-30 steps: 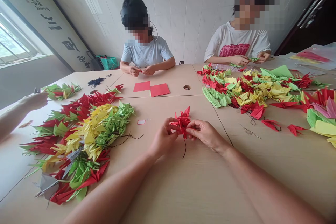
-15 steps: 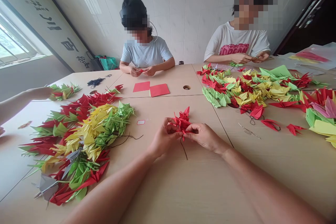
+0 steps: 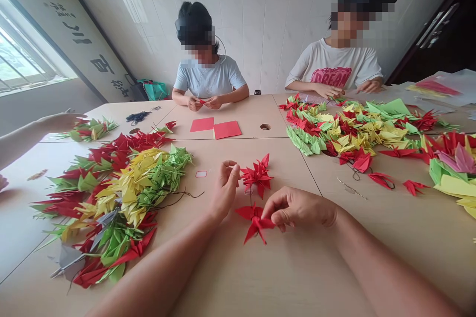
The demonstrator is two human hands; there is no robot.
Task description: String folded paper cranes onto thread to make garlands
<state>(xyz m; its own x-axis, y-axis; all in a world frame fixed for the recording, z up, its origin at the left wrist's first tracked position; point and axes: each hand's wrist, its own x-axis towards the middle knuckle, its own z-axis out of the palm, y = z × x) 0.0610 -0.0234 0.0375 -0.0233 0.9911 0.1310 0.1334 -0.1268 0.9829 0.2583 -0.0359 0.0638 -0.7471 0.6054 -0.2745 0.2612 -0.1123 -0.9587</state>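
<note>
My right hand [image 3: 293, 209] pinches one wing of a red paper crane [image 3: 256, 223] just above the table. Beyond it lies a cluster of red paper cranes [image 3: 257, 177], with a short dark thread [image 3: 250, 200] running between the two. Beside the cluster, on its left, is my left hand [image 3: 226, 187], its fingers loosely curved and parted from the thumb. Nothing shows in that hand.
Strung paper cranes in red, yellow and green [image 3: 130, 183] lie on my left, and another heap [image 3: 349, 124] lies to the right. Red paper squares [image 3: 227, 129] rest ahead. A needle-like metal tool [image 3: 351, 189] lies right. Two people sit opposite; another person's arm [image 3: 33, 129] reaches in left.
The red cranes, gathered between both hands before, are now apart. My right hand has drawn one crane toward me, and my left hand has let go and turned upright.
</note>
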